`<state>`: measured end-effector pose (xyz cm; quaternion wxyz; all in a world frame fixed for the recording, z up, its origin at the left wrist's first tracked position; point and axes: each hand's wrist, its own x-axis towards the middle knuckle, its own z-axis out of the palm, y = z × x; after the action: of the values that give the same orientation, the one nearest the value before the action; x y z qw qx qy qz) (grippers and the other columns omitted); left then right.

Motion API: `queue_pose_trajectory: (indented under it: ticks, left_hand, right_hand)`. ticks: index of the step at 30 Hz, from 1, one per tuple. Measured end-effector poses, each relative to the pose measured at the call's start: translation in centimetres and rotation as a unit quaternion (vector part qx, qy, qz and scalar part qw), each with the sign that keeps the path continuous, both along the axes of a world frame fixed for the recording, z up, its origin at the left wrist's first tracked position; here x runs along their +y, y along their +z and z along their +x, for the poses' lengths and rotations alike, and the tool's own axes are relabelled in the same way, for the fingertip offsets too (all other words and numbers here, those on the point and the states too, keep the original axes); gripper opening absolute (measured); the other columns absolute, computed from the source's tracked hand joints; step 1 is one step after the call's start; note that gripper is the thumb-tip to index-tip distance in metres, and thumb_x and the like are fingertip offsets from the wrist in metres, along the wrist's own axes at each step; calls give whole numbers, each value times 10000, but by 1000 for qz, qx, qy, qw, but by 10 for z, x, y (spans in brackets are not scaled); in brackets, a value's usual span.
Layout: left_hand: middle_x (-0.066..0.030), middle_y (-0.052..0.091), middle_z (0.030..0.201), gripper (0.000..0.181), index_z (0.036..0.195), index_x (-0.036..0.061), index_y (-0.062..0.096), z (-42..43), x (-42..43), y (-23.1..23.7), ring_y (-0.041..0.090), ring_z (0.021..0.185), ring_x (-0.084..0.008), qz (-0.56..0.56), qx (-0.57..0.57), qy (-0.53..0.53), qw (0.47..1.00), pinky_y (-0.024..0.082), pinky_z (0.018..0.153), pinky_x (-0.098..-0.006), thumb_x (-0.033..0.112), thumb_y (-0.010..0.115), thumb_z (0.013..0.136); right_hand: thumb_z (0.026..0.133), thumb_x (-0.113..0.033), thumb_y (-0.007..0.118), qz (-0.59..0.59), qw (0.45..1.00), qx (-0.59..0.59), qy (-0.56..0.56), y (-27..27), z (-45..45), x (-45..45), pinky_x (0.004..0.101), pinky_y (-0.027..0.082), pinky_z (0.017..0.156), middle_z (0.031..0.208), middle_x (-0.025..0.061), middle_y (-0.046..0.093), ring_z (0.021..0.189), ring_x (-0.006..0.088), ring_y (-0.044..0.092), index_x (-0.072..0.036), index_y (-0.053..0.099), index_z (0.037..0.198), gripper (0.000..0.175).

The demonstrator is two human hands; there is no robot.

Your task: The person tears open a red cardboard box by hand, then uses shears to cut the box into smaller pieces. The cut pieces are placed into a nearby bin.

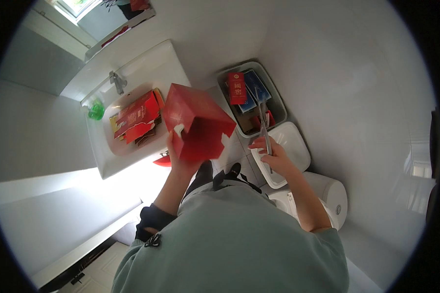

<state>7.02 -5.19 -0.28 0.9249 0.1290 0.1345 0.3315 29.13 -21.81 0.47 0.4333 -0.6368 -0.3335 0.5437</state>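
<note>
My left hand (181, 161) grips a red cardboard box (201, 117) from below at its near left side. The box's open end faces me, and its edges are torn, with a pale torn patch near my fingers. To the right, my right hand (273, 155) holds a long metal tool (264, 128), which looks like scissors or tongs; its thin tips point away from me over a grey plastic bin (284, 110). In the bin lie a red box (237, 88), blue boxes (257, 86) and other cardboard.
Torn red cardboard pieces (139, 115) lie in the white washbasin (161, 62) at left, near a chrome faucet (118, 82) and a green soap bottle (96, 110). A white plastic lid or tub (291, 143) rests beside the bin, by a toilet tank (330, 196). A wall stands at right.
</note>
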Motion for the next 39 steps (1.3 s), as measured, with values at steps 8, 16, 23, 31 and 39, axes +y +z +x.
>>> queue_pose_trajectory:
  ticks: [8, 16, 23, 31, 39]
  left_hand:
    - [-56, 463, 1280, 653, 1287, 176, 406, -3, 42, 3, 440, 1179, -268, -38, 77, 40, 996, 386, 950, -472, 565, 496, 770]
    - [-124, 472, 1283, 657, 1296, 123, 413, -1, 52, 25, 506, 1118, -303, -71, -85, -27, 993, 441, 914, -468, 519, 521, 784]
    - [-138, 482, 1271, 637, 1292, 93, 419, 6, 25, 16, 510, 1115, -295, -89, -84, 43, 991, 432, 933, -450, 491, 521, 805]
    - [-59, 478, 1287, 647, 1280, 160, 442, 7, 24, 4, 456, 1180, -265, -115, -54, 47, 991, 390, 961, -468, 549, 493, 765]
    - [-129, 461, 1290, 670, 1298, 119, 411, 5, 33, 20, 491, 1138, -312, -78, -134, 9, 988, 460, 904, -451, 524, 553, 783]
  right_hand:
    - [616, 7, 482, 67, 981, -75, 168, 42, -4, -21, 363, 267, 1023, 1408, 129, 292, 1219, 264, 361, -10, 630, 1094, 501]
    - [647, -60, 552, 101, 953, 183, 219, 73, -14, -9, 388, 147, 1092, 1447, 143, 278, 1346, 287, 255, -3, 649, 1060, 428]
    - [579, -230, 629, 63, 885, 412, 206, 22, -59, 5, 416, 137, 1099, 1425, 166, 302, 1342, 286, 259, -34, 602, 1116, 572]
    - [572, -291, 675, 67, 873, 449, 178, 19, -97, 23, 410, 200, 1075, 1343, 155, 375, 1252, 279, 362, -105, 371, 1269, 783]
    - [655, -207, 624, 123, 910, 364, 157, 30, -84, 25, 419, 228, 1058, 1253, 138, 395, 1226, 251, 374, -101, 353, 1226, 641]
